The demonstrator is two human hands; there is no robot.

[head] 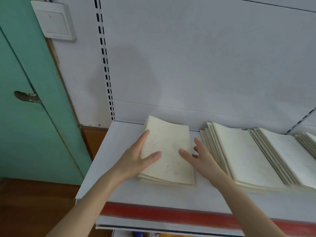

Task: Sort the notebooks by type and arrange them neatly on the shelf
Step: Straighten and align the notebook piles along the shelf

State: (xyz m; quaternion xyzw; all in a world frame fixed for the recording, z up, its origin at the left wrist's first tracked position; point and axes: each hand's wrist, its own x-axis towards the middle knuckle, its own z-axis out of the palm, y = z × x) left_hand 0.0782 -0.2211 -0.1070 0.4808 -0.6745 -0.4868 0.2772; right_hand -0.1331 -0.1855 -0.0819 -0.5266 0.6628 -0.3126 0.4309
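Notebook stack (168,151) flat, long axis front-to-back

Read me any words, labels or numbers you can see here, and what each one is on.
No text here is readable.
Leftmost notebook stack: faint reddish marks, too blurred to read.
Wall switch: faint mark near its bottom, too small to read.
Red shelf strip: no writing shows.

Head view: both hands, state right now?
Left hand: open, fingers straight against the notebook stack.
Right hand: open, touching the same stack.
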